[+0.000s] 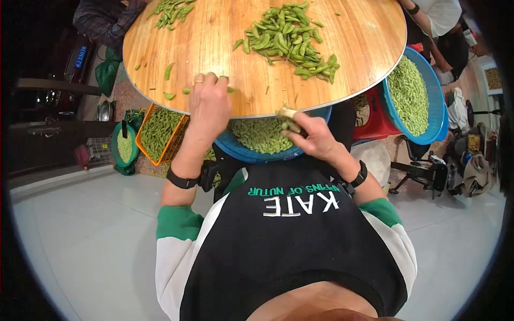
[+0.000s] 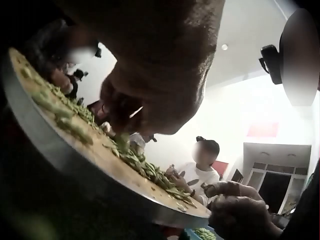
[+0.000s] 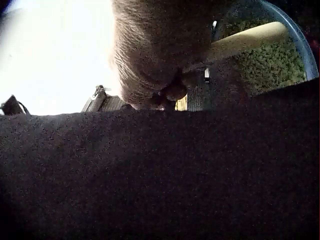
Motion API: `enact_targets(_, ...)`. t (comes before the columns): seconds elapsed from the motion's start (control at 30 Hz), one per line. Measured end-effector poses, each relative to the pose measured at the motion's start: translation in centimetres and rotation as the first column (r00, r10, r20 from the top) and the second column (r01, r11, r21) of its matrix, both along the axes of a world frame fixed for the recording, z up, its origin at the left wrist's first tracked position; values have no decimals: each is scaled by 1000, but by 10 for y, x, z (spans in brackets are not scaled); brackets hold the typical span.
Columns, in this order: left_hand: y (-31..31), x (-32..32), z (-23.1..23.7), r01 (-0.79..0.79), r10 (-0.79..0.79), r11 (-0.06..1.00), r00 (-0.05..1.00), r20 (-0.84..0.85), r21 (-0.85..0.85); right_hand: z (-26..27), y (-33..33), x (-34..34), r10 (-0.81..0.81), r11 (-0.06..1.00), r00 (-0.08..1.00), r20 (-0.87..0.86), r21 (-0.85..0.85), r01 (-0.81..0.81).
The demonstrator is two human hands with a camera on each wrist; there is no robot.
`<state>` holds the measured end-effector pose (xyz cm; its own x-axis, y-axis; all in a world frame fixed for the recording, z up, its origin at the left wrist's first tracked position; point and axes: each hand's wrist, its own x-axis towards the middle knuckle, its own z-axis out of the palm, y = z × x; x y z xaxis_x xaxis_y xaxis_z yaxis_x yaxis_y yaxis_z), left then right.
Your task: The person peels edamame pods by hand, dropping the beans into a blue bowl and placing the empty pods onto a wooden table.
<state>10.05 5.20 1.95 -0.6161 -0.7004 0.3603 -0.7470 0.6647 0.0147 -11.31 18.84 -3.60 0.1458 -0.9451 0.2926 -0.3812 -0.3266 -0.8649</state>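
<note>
Left hand: the left hand is at the near edge of the round wooden table, fingers bent down among a few loose pods; cannot tell whether they grip one.
Right hand: the right hand is narrow, thumb and fingers pinching a green pod above the blue basin.
Pods: main pod heap on the tabletop, beyond both hands; smaller pile at the far left.
Basin: pale green beans inside, partly under the table edge.
Left side: orange crate of pods, beside a green basket.
Right side: larger blue tub of beans, near a red stool.
</note>
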Motion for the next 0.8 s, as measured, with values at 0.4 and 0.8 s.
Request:
enact_targets(0.4, -45, -130, -34, 419, -395, 907, 881, -262, 41, 1, 8, -14, -60, 998, 997, 50, 32, 58)
enact_targets(0.8, 5, -98, -4, 601, 224, 336, 697, -682, 725, 17, -9, -22, -347, 922, 491, 799, 387, 23)
